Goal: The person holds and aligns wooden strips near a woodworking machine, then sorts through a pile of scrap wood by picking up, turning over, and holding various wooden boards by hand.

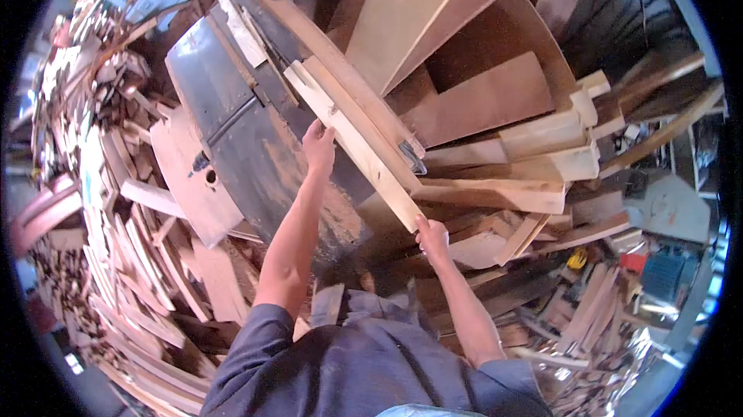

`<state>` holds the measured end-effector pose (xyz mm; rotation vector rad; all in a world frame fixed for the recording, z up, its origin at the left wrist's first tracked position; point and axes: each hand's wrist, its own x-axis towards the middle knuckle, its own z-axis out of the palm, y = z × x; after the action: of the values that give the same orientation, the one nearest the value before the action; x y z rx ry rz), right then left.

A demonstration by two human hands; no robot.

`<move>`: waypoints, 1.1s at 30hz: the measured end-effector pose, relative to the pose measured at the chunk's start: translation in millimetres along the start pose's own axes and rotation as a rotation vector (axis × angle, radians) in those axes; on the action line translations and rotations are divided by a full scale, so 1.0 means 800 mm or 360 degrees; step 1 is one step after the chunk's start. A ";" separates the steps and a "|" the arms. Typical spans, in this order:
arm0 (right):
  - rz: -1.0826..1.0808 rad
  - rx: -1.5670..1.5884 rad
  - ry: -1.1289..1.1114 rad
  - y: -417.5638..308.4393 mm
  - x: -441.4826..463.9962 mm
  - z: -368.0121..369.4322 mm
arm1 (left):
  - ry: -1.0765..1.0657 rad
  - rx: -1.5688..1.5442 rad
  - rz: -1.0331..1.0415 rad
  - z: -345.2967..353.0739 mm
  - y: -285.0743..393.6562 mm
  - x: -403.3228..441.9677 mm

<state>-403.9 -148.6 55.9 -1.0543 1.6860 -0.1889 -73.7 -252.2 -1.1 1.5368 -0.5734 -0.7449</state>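
A long, pale wooden board (365, 155) lies slantwise over the dark metal machine table (263, 165), alongside a wooden guide rail (340, 61). My left hand (319, 148) is closed on the board's left edge, around its middle. At the near end of the board, my right hand (432, 236) grips the corner with thumb and fingers. A narrow groove crosses the metal table to the left of my left hand. A thin light strip (240, 29) rests at the table's far end. Any blade is not visible to me.
Stacked boards (495, 193) stand close on the right, below large leaning panels (414, 11). Heaps of offcuts (131, 262) cover the floor at left. A panel with a hole (190, 173) adjoins the table. A blue motor-like machine (667, 274) sits at far right.
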 end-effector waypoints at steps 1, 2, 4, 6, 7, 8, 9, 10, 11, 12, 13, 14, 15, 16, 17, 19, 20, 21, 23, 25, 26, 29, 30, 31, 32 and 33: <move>0.0017 -0.0038 0.0001 -0.001 0.001 -0.001 | -0.0024 -0.0015 -0.0034 0.000 0.006 -0.001; 0.0036 -0.0024 -0.0014 -0.001 0.001 -0.001 | -0.0049 -0.0029 -0.0068 0.001 0.011 -0.003; -0.0084 -0.0037 0.0023 0.005 0.004 0.004 | -0.0101 -0.0038 -0.0136 -0.001 0.016 -0.002; -0.0004 -0.0032 -0.0028 0.013 -0.003 0.001 | -0.0151 -0.0038 -0.0207 -0.005 0.013 0.001; -0.0019 -0.0062 -0.0054 0.020 -0.003 0.000 | -0.0162 -0.0077 -0.0201 -0.007 0.009 0.003; -0.0058 -0.0071 -0.0079 0.030 -0.002 0.002 | -0.0170 -0.0119 -0.0197 -0.008 0.005 0.004; -0.0100 -0.0083 -0.0103 0.036 -0.003 0.004 | -0.0177 -0.0165 -0.0193 -0.009 0.002 0.005; -0.0143 -0.0097 -0.0125 0.041 -0.003 0.009 | -0.0180 -0.0095 -0.0210 -0.012 0.000 0.007; -0.0183 -0.0059 -0.0107 0.046 -0.004 0.015 | -0.0181 -0.0029 -0.0227 -0.015 -0.002 0.008; -0.0226 -0.0025 -0.0085 0.045 -0.007 0.018 | -0.0180 0.0033 -0.0240 -0.014 0.002 0.009; -0.0268 0.0004 -0.0062 0.043 -0.009 0.020 | -0.0157 0.0002 -0.0231 -0.013 0.005 0.009; -0.0298 0.0024 -0.0017 0.043 -0.011 0.023 | -0.0131 -0.0033 -0.0226 -0.011 0.006 0.006; -0.0331 0.0038 0.0030 0.042 -0.012 0.026 | -0.0101 -0.0076 -0.0222 -0.009 0.004 0.005; -0.0364 0.0047 0.0078 0.041 -0.013 0.027 | -0.0102 -0.0082 -0.0225 -0.008 0.003 0.006; -0.0410 0.0013 0.0145 0.044 -0.012 0.032 | -0.0099 -0.0092 -0.0228 -0.009 0.002 0.008; -0.0509 -0.0068 0.0274 0.046 -0.009 0.041 | -0.0110 -0.0112 -0.0227 -0.011 0.000 0.013; -0.0505 -0.0057 0.0268 0.047 -0.007 0.043 | -0.0125 -0.0122 -0.0224 -0.013 -0.001 0.015; -0.0501 -0.0049 0.0260 0.040 -0.008 0.041 | -0.0139 -0.0132 -0.0222 -0.013 0.001 0.016; -0.0475 -0.0006 0.0245 0.027 -0.013 0.037 | -0.0127 -0.0100 -0.0216 -0.014 0.003 0.018; -0.0444 0.0060 0.0225 0.016 -0.016 0.035 | -0.0110 -0.0127 -0.0206 -0.017 -0.009 0.025; -0.0424 0.0079 0.0213 0.014 -0.015 0.036 | -0.0097 -0.0169 -0.0197 -0.018 -0.016 0.029; -0.0403 0.0092 0.0181 0.017 -0.007 0.043 | -0.0103 -0.0154 -0.0196 -0.022 -0.016 0.035; -0.0416 0.0077 0.0182 0.019 -0.004 0.045 | -0.0116 -0.0127 -0.0201 -0.021 -0.011 0.034; -0.0432 0.0061 0.0184 0.022 0.000 0.047 | -0.0100 -0.0142 -0.0190 -0.019 -0.005 0.034; -0.0442 0.0043 0.0178 0.025 0.003 0.049 | -0.0085 -0.0157 -0.0179 -0.016 -0.001 0.032; -0.0453 0.0027 0.0175 0.023 0.005 0.050 | -0.0072 -0.0171 -0.0168 -0.012 0.004 0.032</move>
<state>-380.4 -125.3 26.1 -1.2887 1.6223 -0.4515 -49.2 -264.5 -0.7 1.4620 -0.4811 -0.8794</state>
